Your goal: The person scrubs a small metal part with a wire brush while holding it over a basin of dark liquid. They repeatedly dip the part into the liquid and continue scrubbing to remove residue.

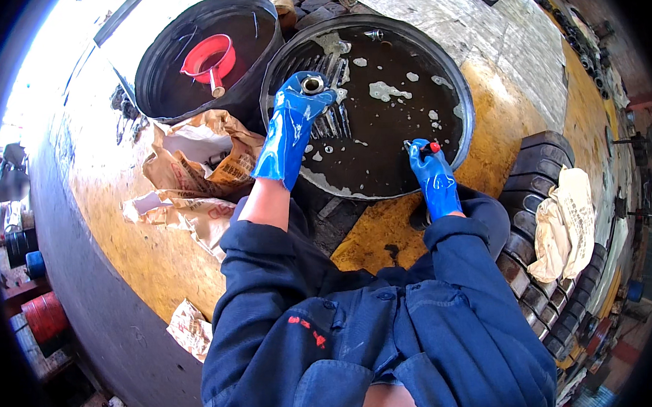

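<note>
My left hand (pixel 283 136), in a long blue rubber glove, is closed round a hollow metal ring-shaped part (pixel 311 85) with its bore facing up. It is over the left side of a wide black tub (pixel 464 110) of dark liquid with patches of foam. Beneath that hand, a row of slim metal bars or a rack (pixel 340 121) shows in the tub, partly hidden by the glove. My right hand (pixel 434 177), gloved the same way, is closed at the tub's near right rim on a small tool with a red end (pixel 430 148). The rest of this tool is hidden.
A second black tub (pixel 146 88) at the far left holds dark liquid and a red scoop (pixel 221 55). Torn brown paper sacks (pixel 208 161) lie left of my arm. Stacked black ridged rings (pixel 536 172) stand at the right, topped by pale gloves or paper (pixel 563 226).
</note>
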The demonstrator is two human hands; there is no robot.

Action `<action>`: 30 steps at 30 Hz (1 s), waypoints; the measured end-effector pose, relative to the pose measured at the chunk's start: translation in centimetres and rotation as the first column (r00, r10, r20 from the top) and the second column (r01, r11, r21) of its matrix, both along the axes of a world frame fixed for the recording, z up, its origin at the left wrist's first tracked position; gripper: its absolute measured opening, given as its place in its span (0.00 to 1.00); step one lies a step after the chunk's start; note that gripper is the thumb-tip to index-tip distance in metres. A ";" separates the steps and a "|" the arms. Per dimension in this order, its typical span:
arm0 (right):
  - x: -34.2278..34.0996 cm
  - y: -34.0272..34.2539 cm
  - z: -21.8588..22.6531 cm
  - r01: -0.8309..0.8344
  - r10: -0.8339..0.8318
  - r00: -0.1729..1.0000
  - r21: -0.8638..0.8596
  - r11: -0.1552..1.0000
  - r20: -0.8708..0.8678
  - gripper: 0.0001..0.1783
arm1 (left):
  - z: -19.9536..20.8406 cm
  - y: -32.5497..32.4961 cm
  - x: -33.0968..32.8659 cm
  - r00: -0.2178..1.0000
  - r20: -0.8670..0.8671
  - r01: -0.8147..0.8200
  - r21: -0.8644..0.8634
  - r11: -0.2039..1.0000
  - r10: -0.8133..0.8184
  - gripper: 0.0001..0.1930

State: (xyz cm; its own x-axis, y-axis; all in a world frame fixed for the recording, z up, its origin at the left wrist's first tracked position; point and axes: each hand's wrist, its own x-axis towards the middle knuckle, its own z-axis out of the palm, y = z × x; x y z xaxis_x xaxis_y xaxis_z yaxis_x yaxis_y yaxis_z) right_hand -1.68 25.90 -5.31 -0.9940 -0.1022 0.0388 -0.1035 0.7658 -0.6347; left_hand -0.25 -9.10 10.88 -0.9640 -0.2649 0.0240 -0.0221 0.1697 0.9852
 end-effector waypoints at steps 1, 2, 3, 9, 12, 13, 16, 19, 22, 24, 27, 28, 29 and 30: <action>-0.1 0.3 -0.3 0.013 -0.013 1.000 0.014 1.000 0.001 0.14 | 0.2 0.2 -0.1 1.000 -0.003 0.003 0.003 1.000 -0.003 0.16; -0.1 0.0 0.0 -0.001 0.001 1.000 0.007 1.000 0.003 0.15 | 0.2 0.1 0.0 1.000 -0.001 -0.001 0.005 1.000 0.001 0.16; 0.0 -0.1 0.3 -0.016 0.016 1.000 -0.001 1.000 0.004 0.15 | 0.3 0.0 0.0 1.000 -0.001 -0.004 0.005 1.000 0.004 0.16; 0.2 -0.6 1.2 -0.015 0.017 0.999 -0.038 0.999 0.035 0.13 | 0.9 0.3 0.2 1.000 -0.001 -0.009 0.019 1.000 0.009 0.15; 0.2 -0.8 1.3 -0.060 0.060 0.998 -0.093 0.994 0.002 0.12 | 1.1 0.2 0.4 1.000 0.000 -0.017 0.021 1.000 0.017 0.14; 0.2 -0.9 1.3 -0.080 0.079 0.997 -0.119 0.990 -0.012 0.12 | 1.2 0.2 0.4 1.000 0.002 -0.021 0.020 1.000 0.021 0.14; -0.2 0.1 -0.4 -0.095 0.085 0.993 -0.129 0.987 -0.083 0.12 | 1.6 0.6 0.4 1.000 -0.002 -0.015 0.030 0.999 0.015 0.13; -0.8 0.4 -1.3 -0.058 0.057 0.998 -0.026 0.998 -0.026 0.12 | 1.9 0.9 0.4 1.000 0.000 -0.015 0.033 0.999 0.015 0.13; -1.0 0.1 -1.1 -0.035 0.034 0.998 0.003 0.999 0.058 0.12 | 2.2 1.0 0.5 1.000 0.006 -0.017 0.037 0.999 0.016 0.12; 0.0 -1.0 0.6 -0.062 0.062 0.998 -0.036 0.997 0.006 0.12 | 2.4 0.7 0.9 0.999 0.015 -0.035 0.028 0.999 0.034 0.12; -0.1 -0.4 0.5 -0.087 0.084 0.996 -0.102 0.991 -0.037 0.12 | 2.9 1.3 0.9 0.999 0.022 -0.034 0.033 0.999 0.033 0.12; -0.3 0.2 -0.1 -0.095 0.090 0.995 -0.127 0.987 -0.044 0.12 | 3.2 1.6 0.8 0.999 0.028 -0.035 0.042 0.998 0.033 0.11; -0.3 0.1 -0.4 -0.085 0.080 0.996 -0.126 0.988 -0.046 0.12 | 3.4 1.7 0.9 0.999 0.033 -0.039 0.040 0.998 0.038 0.11; -0.3 0.1 -0.6 -0.076 0.071 0.996 -0.125 0.989 -0.049 0.12 | 3.6 1.8 1.0 0.998 0.038 -0.045 0.039 0.998 0.044 0.11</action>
State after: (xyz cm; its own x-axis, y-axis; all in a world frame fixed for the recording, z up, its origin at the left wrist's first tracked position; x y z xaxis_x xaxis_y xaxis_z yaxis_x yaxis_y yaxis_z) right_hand -1.96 26.00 -5.89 -0.9810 -0.1665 0.0996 -0.1866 0.6689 -0.7195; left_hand 0.71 -7.25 14.48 -0.9512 -0.3076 -0.0233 -0.0659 0.1289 0.9895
